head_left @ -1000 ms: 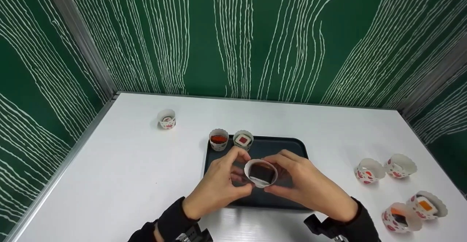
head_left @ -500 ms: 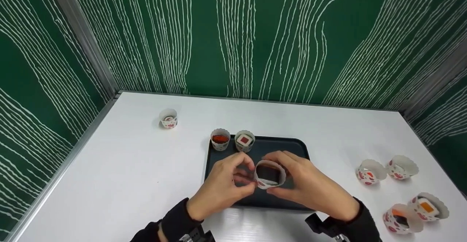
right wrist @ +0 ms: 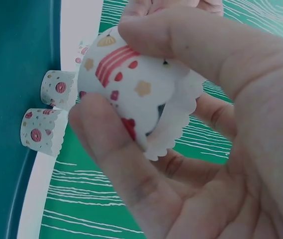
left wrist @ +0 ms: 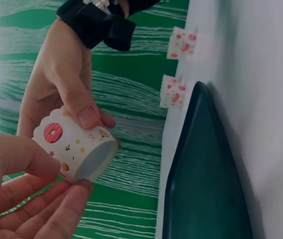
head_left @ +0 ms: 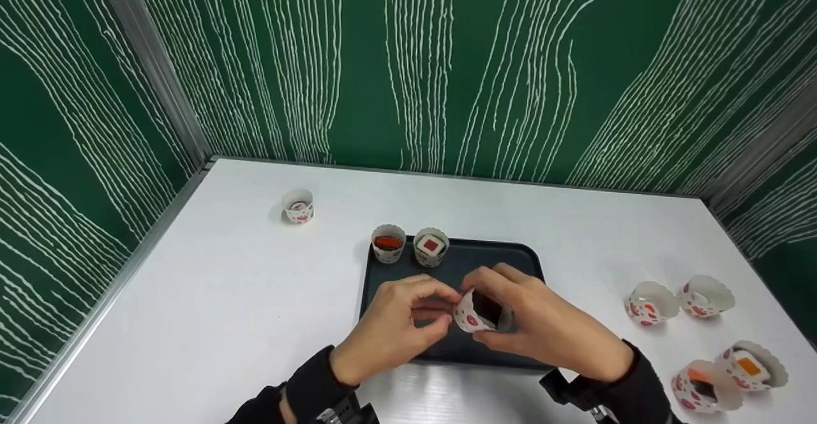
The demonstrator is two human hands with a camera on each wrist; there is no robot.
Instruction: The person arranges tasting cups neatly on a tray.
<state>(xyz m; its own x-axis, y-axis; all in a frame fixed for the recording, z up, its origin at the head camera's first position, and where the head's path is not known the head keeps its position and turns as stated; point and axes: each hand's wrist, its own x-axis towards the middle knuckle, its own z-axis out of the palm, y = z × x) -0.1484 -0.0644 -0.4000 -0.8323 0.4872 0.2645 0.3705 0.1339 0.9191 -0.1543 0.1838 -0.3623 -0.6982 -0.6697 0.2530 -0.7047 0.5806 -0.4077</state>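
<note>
A white paper baking cup (head_left: 473,314) with red, donut-like prints is tilted over the tray, a dark piece inside. My right hand (head_left: 533,312) grips it, thumb below and fingers on the far side in the head view. My left hand (head_left: 405,318) is at the cup's left side, its index fingertip at the rim and its thumb apart from the index finger. In the left wrist view the cup (left wrist: 79,144) shows its pale base, with left fingertips (left wrist: 76,196) close against it; contact is hard to judge. In the right wrist view, right fingers and thumb surround the cup (right wrist: 131,84).
Two filled cups, one with a red top (head_left: 388,243) and one white-topped (head_left: 431,246), stand at the back left of the dark tray (head_left: 491,258). One cup (head_left: 298,206) is farther left. Several cups (head_left: 651,303) stand right. Green panels (head_left: 498,92) border the white table.
The cup has shifted slightly right and turned, so its printed side now faces left. My left thumb has come off it, while my right hand keeps its grip.
</note>
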